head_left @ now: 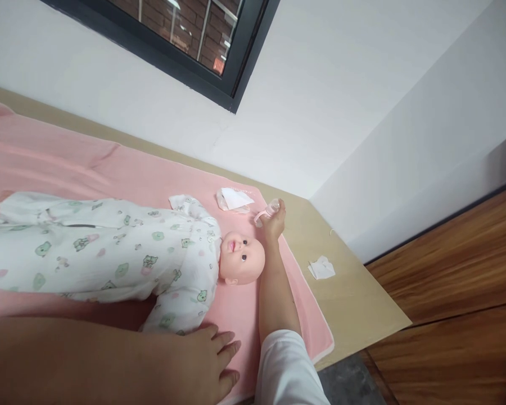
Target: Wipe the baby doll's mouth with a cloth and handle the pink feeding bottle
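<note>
My right hand is closed around a small clear baby bottle with pink parts, past the top of the doll's head. My right forearm passes close beside the bald head of a baby doll. Face up, the doll lies on a pink blanket in a white suit printed with green bears. My left hand rests palm down near the doll's arm, its fingers apart and holding nothing. A white tissue pack lies on the blanket near the bottle.
A crumpled white tissue lies on the light wooden tabletop beyond the blanket's edge. White walls and a dark-framed window stand behind the table. Wooden panels are at the right.
</note>
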Action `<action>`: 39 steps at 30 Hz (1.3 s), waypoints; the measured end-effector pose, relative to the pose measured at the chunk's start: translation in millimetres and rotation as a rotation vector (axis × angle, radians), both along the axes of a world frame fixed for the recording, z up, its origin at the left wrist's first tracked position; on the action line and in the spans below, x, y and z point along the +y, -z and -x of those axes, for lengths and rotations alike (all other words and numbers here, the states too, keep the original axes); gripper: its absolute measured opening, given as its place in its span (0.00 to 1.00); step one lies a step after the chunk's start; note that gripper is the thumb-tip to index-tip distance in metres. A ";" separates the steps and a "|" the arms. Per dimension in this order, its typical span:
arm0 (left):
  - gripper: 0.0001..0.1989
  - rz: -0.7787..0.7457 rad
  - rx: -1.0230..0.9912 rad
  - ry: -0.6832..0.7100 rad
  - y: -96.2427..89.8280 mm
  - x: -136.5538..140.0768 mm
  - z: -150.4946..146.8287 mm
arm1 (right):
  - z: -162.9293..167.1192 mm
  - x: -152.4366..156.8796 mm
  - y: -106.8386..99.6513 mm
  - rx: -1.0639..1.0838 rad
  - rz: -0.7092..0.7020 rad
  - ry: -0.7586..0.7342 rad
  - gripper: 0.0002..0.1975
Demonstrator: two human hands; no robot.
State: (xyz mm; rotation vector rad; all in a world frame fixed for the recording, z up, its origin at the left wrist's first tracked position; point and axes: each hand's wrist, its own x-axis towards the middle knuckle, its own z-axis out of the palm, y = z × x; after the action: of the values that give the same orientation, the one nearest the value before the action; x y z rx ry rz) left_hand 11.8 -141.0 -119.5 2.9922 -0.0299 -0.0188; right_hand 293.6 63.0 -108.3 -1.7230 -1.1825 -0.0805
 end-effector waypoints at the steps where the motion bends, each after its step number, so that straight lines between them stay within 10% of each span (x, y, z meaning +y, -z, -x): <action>1: 0.26 0.005 -0.007 0.008 -0.5 0.7 0.1 | -0.1 0.0 0.4 -0.004 0.004 0.002 0.42; 25: 0.26 -0.010 0.183 -0.015 -13.9 -2.5 -5.4 | -13.1 11.1 33.5 0.334 -0.247 -0.385 0.48; 39: 0.26 -0.077 0.086 0.007 -2.4 -2.1 -4.4 | -19.2 9.1 33.6 0.290 -0.123 -0.024 0.37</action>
State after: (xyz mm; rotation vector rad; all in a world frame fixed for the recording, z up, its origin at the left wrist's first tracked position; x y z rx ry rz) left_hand 16.2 -143.1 -117.1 3.0652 -0.0307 -0.1532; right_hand 312.7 72.1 -141.9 -1.5525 -0.9633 0.1059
